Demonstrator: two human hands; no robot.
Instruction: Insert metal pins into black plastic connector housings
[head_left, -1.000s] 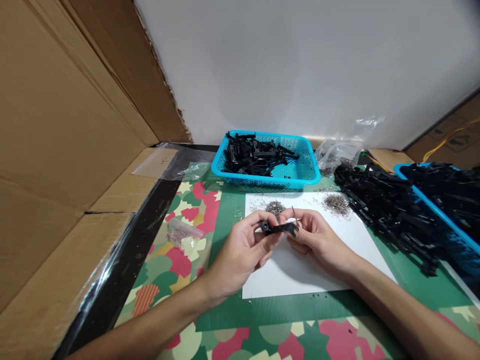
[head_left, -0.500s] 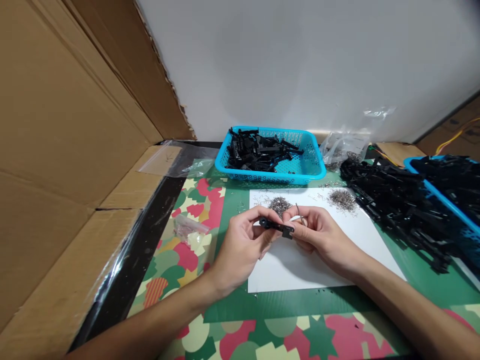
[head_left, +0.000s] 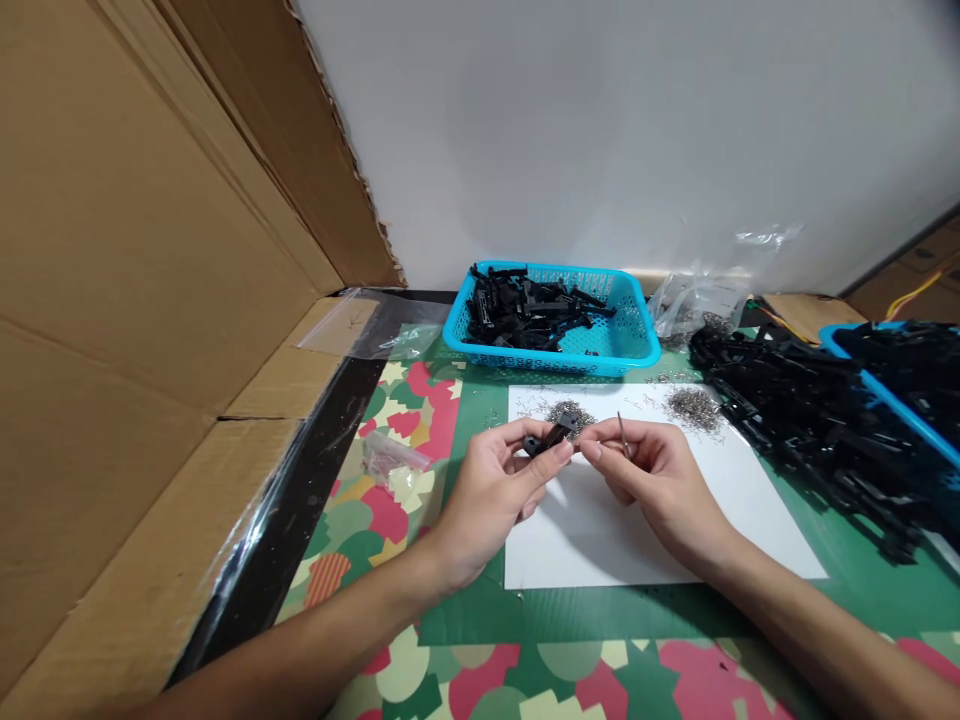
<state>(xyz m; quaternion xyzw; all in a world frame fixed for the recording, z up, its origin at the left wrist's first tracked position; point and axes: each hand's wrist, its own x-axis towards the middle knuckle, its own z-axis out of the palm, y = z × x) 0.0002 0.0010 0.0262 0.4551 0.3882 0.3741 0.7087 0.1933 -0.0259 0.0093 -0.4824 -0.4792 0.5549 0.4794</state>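
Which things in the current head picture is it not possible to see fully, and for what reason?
All in the head view:
- Black part: partly covered by the left hand.
- Rod: lower end hidden in the right hand.
- Anything between the right thumb and forefinger: too small to tell.
- Metal pieces: too small for single shapes.
- Right basket: cut off by the right edge.

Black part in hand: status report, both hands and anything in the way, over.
Left hand gripping black part above white paper. Right hand alongside, holding thin metal rod. Pile of small metal pieces just beyond; nothing visibly blocking.
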